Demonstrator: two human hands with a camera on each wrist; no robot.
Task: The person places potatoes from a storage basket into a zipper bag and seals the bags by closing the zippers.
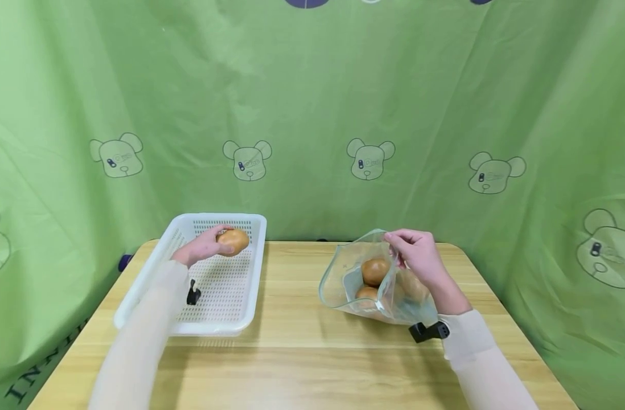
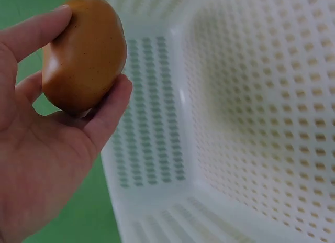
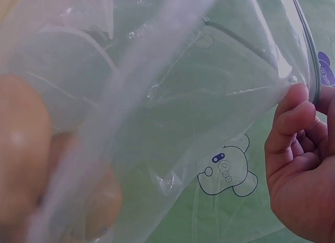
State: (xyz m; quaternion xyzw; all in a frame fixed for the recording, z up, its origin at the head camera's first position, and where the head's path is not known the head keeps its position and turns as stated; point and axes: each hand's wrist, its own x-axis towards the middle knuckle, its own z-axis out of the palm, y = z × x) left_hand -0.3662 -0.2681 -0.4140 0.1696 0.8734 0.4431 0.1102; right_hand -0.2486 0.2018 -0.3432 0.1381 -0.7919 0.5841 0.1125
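In my left hand (image 1: 202, 246) is a glossy brown potato (image 1: 233, 242) with small dark specks. The left wrist view shows the thumb on one side of the potato (image 2: 85, 54) and fingers curled round the other, above the far part of a white perforated basket (image 1: 260, 256). My right hand (image 1: 416, 250) pinches the rim of a clear plastic bag (image 1: 338, 287) between thumb and fingers. The bag's mouth gapes toward the left. Several similar potatoes (image 1: 375, 272) lie inside it, some seen only through the plastic. The right wrist view has the pinching fingers (image 3: 293, 114) at the bag's edge.
Basket and bag both rest on a light wooden table (image 1: 292, 364), basket at left, bag at right. A green curtain (image 1: 312, 85) printed with bear heads hangs behind the table and at both sides. A black wrist camera (image 1: 429, 331) sits at the right cuff.
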